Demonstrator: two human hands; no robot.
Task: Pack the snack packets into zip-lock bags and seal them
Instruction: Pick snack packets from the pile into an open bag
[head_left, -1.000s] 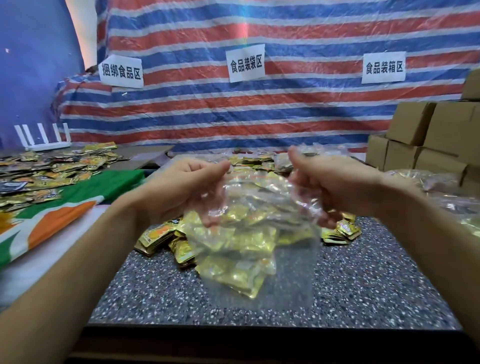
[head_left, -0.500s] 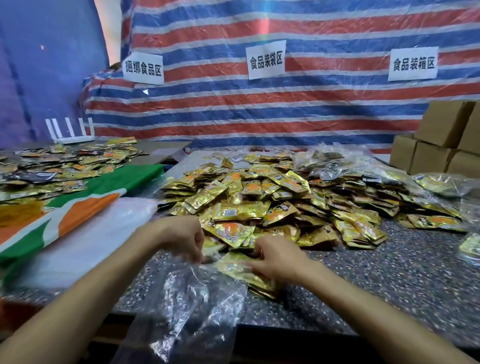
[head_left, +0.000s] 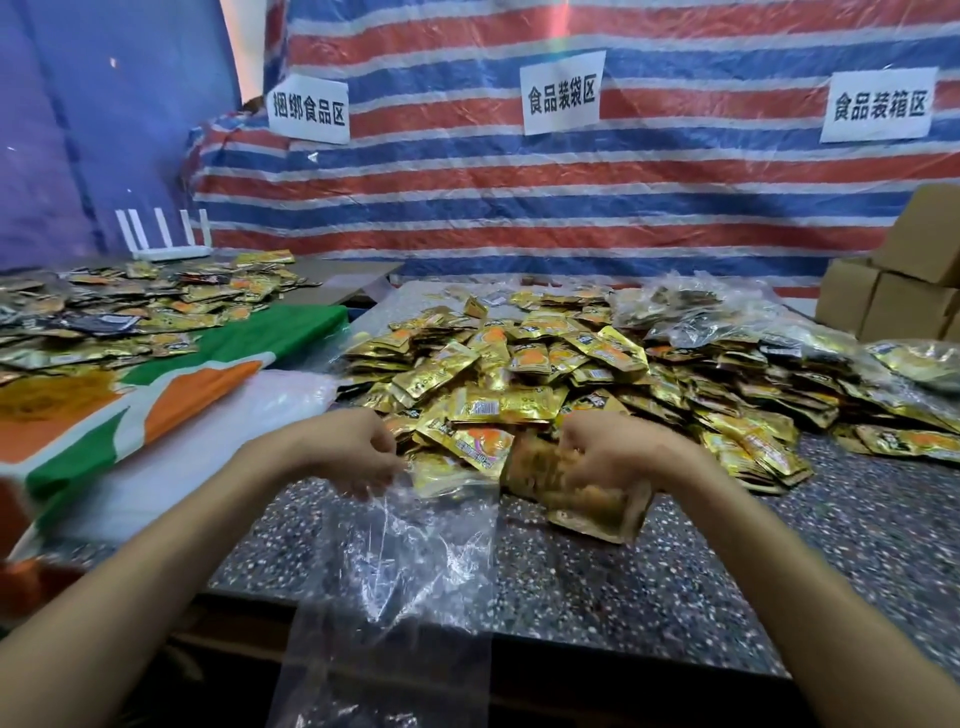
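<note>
Bag (head_left: 410, 561) of thin, floppy plastic over near worktop (head_left: 701, 571) edge, mouth pinched in left grip (head_left: 358, 452). Light, slippery packets (head_left: 587, 501) bunched tight in right grip (head_left: 618, 449). Likely best held at rim.

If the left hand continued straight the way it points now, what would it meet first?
Probably the pile of gold foil snack packets, just beyond the left hand that pinches the clear plastic zip-lock bag; depth is unclear.
</note>
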